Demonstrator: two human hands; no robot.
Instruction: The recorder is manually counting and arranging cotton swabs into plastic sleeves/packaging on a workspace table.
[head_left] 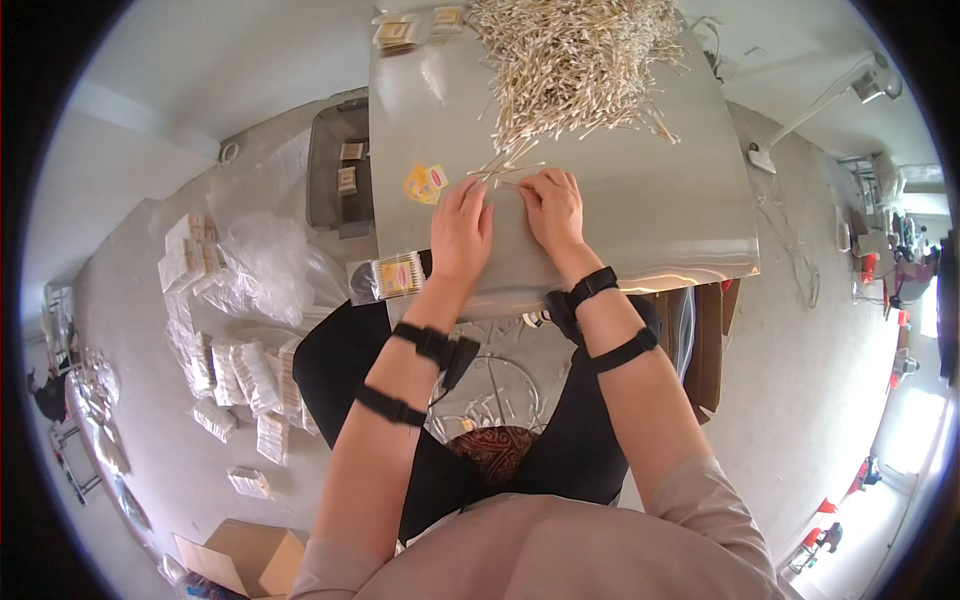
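Note:
Both hands rest low over the metal tabletop [660, 215], just below a big heap of cotton swabs [580, 75]. My left hand [462, 228] has its fingers stretched forward, tips at a few loose swabs [512, 160], thumb apart from them. My right hand [556, 212] is closed, thumb against curled fingers, with thin swab sticks poking out toward the left hand. Left of the hands lie small yellow and white printed cards [425, 184]. By my left wrist sits a clear pack of swabs [398, 275] at the table's near edge.
A grey plastic bin [316, 180] with small packs stands against the table's left side. Bundled clear packs [240, 375] and plastic film [275, 255] cover floor at left. An open cardboard box [240, 555] is lower left. More packs [397, 32] lie at the far left corner.

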